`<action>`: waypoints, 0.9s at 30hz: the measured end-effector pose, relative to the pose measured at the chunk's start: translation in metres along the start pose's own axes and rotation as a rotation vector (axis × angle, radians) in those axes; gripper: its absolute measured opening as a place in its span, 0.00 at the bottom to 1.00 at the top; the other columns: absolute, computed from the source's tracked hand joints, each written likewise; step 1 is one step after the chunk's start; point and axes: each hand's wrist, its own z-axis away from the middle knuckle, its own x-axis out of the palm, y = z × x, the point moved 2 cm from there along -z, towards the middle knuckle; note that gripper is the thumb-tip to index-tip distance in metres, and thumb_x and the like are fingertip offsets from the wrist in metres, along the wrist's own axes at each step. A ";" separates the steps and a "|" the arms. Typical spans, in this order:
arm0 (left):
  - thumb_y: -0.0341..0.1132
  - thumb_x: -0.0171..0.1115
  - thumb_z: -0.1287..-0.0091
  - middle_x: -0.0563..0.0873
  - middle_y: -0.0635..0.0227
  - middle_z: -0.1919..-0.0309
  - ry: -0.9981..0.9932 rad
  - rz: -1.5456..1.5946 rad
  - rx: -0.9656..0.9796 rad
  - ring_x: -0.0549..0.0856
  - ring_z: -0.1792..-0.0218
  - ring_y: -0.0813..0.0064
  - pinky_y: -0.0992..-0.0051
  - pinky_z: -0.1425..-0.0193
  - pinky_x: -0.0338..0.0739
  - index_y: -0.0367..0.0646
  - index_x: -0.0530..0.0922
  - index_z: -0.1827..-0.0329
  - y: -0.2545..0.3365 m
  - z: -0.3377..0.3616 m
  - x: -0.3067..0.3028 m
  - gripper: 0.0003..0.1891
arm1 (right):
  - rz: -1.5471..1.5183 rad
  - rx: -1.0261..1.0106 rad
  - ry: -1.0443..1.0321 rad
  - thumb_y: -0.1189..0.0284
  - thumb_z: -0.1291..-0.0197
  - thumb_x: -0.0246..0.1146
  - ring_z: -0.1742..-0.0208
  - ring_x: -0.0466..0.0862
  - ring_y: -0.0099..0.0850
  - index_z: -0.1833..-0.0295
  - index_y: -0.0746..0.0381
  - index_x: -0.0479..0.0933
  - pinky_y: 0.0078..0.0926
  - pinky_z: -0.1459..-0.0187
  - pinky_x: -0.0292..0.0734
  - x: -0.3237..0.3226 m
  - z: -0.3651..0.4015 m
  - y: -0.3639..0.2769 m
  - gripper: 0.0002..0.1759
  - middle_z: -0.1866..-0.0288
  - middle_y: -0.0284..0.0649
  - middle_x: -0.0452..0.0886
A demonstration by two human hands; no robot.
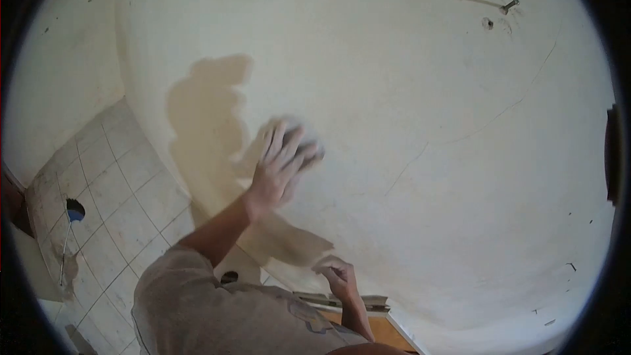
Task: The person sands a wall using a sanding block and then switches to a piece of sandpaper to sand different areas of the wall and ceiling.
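My left hand [279, 167] reaches up and lies against the pale plastered wall [394, 79], fingers bent over a dark grey pad [314, 151]. The pad is smeared by motion and mostly covered by the fingers, its far edge showing past them. Lower and to the right, my right hand [340, 278] is held near the wall, apart from the pad, its fingers curled together in a pinch; I cannot tell what, if anything, is between them. Shadows of my head and arm fall on the wall to the left and below.
A screw [509, 6] sticks out of the wall at upper right, above a small hole [487, 23]. A thin crack [486, 125] runs across the plaster. At left, a broom [75, 213] stands on the tiled floor [125, 184]. An orange-brown board with a white edge [388, 332] is at the bottom.
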 end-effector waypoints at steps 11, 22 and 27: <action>0.35 0.54 0.29 0.78 0.47 0.32 -0.163 0.109 0.043 0.71 0.27 0.31 0.35 0.23 0.61 0.38 0.82 0.37 0.010 0.117 0.063 0.21 | 0.102 -0.007 -0.044 0.86 0.34 0.60 0.56 0.86 0.29 0.57 0.66 0.87 0.27 0.51 0.80 0.019 0.003 0.007 0.10 0.57 0.41 0.88; 0.39 0.54 0.25 0.75 0.47 0.26 0.070 0.140 0.094 0.67 0.22 0.36 0.41 0.20 0.59 0.43 0.80 0.29 0.027 -0.003 0.036 0.23 | 0.319 -0.111 0.132 0.83 0.35 0.62 0.60 0.85 0.27 0.60 0.66 0.87 0.25 0.54 0.79 -0.004 -0.003 0.013 0.08 0.63 0.39 0.87; 0.36 0.53 0.26 0.74 0.47 0.26 0.065 0.217 0.012 0.66 0.22 0.34 0.41 0.18 0.58 0.44 0.81 0.31 0.031 -0.008 0.029 0.22 | -0.012 -0.050 0.001 0.83 0.34 0.61 0.60 0.84 0.28 0.59 0.68 0.85 0.25 0.55 0.78 0.003 -0.018 0.002 0.07 0.60 0.40 0.86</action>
